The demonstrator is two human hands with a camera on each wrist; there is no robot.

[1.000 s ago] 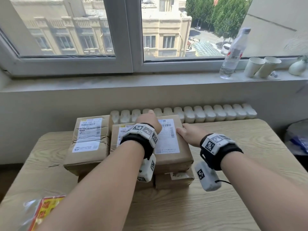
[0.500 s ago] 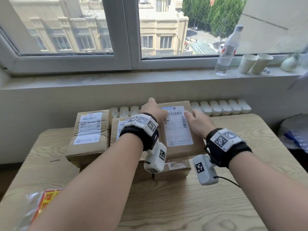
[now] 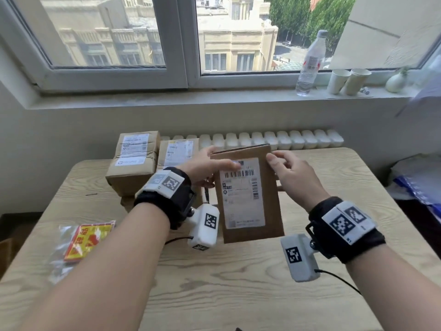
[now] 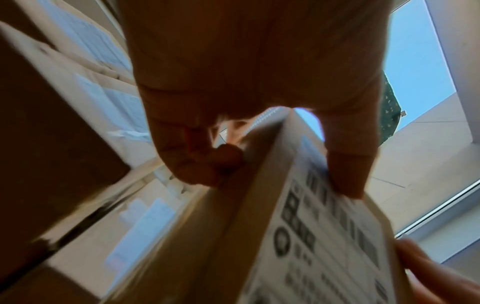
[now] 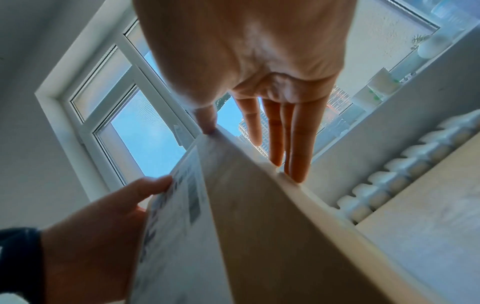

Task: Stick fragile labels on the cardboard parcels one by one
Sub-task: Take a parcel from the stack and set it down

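Gripping parcel [image 3: 248, 197], both hands upright

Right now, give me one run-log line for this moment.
step: lift | brown cardboard parcel: off table, tilted | left hand: grips | right hand: grips | fragile label: not applied

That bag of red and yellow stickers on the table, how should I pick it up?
Take the sticker bag by its clear plastic edge, coming from the left with a pinch grip from above. It lies flat on the table, so there is nothing to wrap fingers round, and the loose plastic sticks out past the stickers. That is probably the easiest part to lift.
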